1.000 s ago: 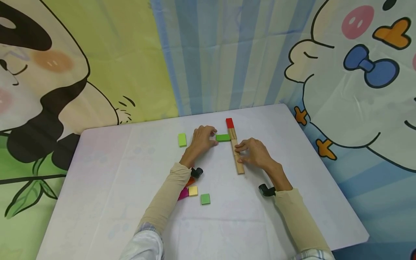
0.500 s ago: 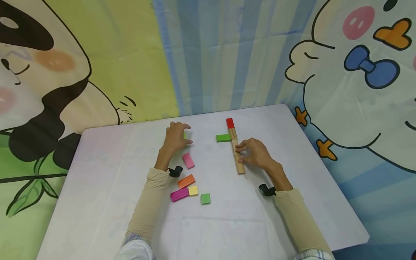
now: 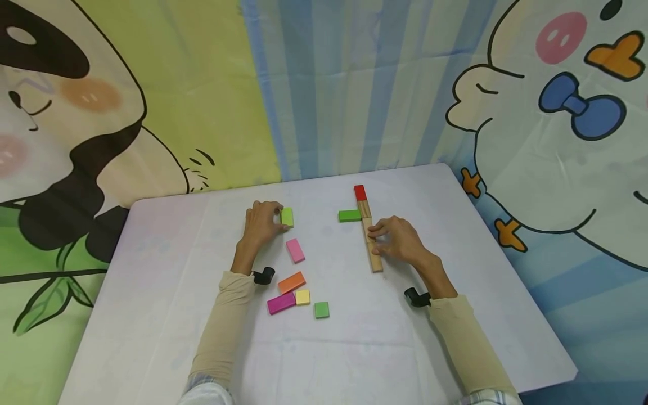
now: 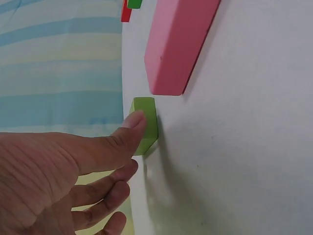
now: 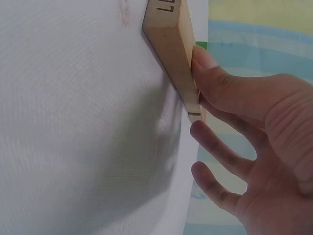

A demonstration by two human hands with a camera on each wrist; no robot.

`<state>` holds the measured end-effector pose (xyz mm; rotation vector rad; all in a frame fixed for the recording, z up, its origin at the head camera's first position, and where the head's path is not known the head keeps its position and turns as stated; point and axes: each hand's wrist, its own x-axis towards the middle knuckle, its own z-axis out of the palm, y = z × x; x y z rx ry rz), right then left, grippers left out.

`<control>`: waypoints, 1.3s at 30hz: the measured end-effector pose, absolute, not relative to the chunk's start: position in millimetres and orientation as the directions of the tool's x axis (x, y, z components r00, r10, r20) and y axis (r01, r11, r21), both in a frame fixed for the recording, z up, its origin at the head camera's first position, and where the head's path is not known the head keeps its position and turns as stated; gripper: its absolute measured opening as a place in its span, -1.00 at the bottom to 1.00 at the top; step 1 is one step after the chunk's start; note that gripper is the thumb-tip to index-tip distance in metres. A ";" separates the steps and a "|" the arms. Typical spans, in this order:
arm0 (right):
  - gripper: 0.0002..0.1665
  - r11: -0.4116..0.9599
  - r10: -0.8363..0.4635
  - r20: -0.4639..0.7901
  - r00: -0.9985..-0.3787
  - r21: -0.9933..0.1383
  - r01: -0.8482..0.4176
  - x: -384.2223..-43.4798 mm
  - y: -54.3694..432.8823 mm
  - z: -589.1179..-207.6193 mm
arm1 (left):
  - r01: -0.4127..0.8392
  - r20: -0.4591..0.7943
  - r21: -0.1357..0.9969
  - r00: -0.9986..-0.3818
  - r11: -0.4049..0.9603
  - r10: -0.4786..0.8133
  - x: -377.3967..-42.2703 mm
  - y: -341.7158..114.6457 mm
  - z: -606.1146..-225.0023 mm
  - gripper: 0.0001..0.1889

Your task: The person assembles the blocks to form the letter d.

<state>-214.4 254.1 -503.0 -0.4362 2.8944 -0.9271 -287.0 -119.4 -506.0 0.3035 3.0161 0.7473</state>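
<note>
Leftward goes my left hand [image 3: 260, 222], away from the green block [image 3: 349, 216] it was beside a second ago, its fingers now closed in on the lime block [image 3: 288, 218]. Head view: that block lies on the table [image 3: 486, 225], beyond the pink block [image 3: 296, 251], thumb and forefinger at its ends. My right hand [image 3: 400, 241] hasn't budged from the wooden row [image 3: 376, 261], tipped by the red block [image 3: 360, 193]; the green one sits against its side. Left wrist view: thumb on the lime block, forefinger hidden, a pinch by my reading. Right wrist view: thumb bent onto the wood, two fingers loose, so a light pinch, I judge. That means one hand steadies the row while the other takes hold of a fresh piece.
</note>
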 end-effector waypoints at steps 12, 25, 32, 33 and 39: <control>-0.47 0.779 -0.295 0.015 -0.955 -0.576 -0.250 -213.2 250.5 -506.3 | 0.245 0.060 0.547 -0.965 0.800 0.254 -287.5 -115.5 -513.7 -0.39; -0.46 0.778 -0.288 0.010 -0.958 -0.580 -0.241 -213.6 251.5 -504.7 | 0.345 0.045 0.525 -0.924 0.778 0.379 -296.0 -86.2 -519.9 -0.41; -0.45 0.783 -0.278 0.007 -0.961 -0.577 -0.230 -214.5 252.0 -503.3 | 0.386 0.026 0.542 -0.895 0.746 0.445 -298.4 -73.2 -518.8 -0.41; -0.45 0.784 -0.277 0.007 -0.961 -0.577 -0.230 -214.7 252.2 -503.2 | 0.393 0.026 0.549 -0.890 0.738 0.454 -298.3 -71.9 -519.3 -0.41; -0.44 0.787 -0.274 0.002 -0.962 -0.575 -0.225 -215.5 252.6 -503.1 | 0.431 0.028 0.566 -0.862 0.702 0.507 -298.6 -66.4 -523.5 -0.41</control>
